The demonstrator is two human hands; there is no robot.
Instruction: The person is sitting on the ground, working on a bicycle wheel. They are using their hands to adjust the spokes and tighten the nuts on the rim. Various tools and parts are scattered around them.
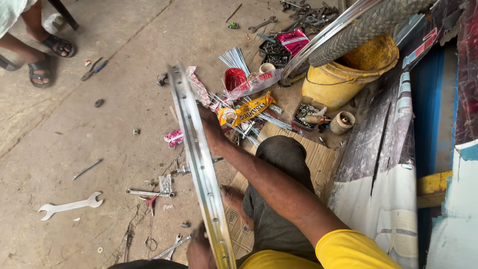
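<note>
The concrete floor (74,134) fills the left half of the frame, and a painted blue and white panel (398,164) stands along the right edge. Running from the upper middle down to the bottom centre is the bare metal wheel rim (199,164), seen edge on, its long axis slanting from upper left to lower right, spoke holes showing along its lower stretch. The right hand (210,122) reaches across from the lower right, the arm in a yellow sleeve, and lies against the rim's right side at its upper part; its fingers fold round behind the rim, but whether they clamp it tight cannot be told. The left hand (199,249) sits at the bottom centre, just left of the rim's lower end and touching it, fingers curled toward the metal; its grip is mostly hidden, so the exact hold cannot be told. So the rim lies between the two hands, the left one nearer the camera. At the upper right, a yellow bucket (343,79) stands under a tyred wheel (348,30). A bundle of loose spokes (236,60) and a yellow wrapper (249,109) lie beyond the right hand. A white spanner (69,205) lies at lower left, and another person's sandalled feet (47,57) show at upper left.
</note>
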